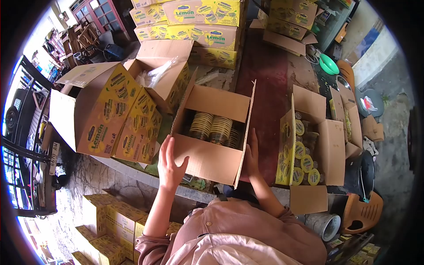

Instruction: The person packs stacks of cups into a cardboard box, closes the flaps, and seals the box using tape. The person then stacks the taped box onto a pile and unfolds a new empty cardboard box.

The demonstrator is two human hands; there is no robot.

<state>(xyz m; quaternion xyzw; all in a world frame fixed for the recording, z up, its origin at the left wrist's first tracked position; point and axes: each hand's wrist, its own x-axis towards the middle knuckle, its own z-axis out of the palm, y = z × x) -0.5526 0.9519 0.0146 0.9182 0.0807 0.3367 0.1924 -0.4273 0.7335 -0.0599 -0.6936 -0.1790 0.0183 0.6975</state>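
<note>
Head view: an open cardboard box (207,157) stands upright in the middle of the work surface, with the person's left hand (171,164) and right hand (252,154) well apart on either side. The left hand's fingers and thumb are spread at the near left corner; the right hand's fingers are straight beside the right flap. Whether either presses on the cardboard cannot be told. Inside lie rows of nested cups (210,128), partly covered by the near and far flaps, while the side flaps stand up.

Close on the left, printed lemon cartons (99,119) crowd the surface, one with its flaps raised, and just behind them an open carton (176,86) holds clear plastic (161,73). Beyond rises a stack of lemon cartons (203,37). To the right, across a dark red strip (265,79), another open box (331,145) holds jumbled lidded cups (304,163), its flaps splayed. Farther right are a black bucket (366,172), an orange chair (364,212) and a green bowl (328,65). More cartons (119,221) are piled low at the lower left.
</note>
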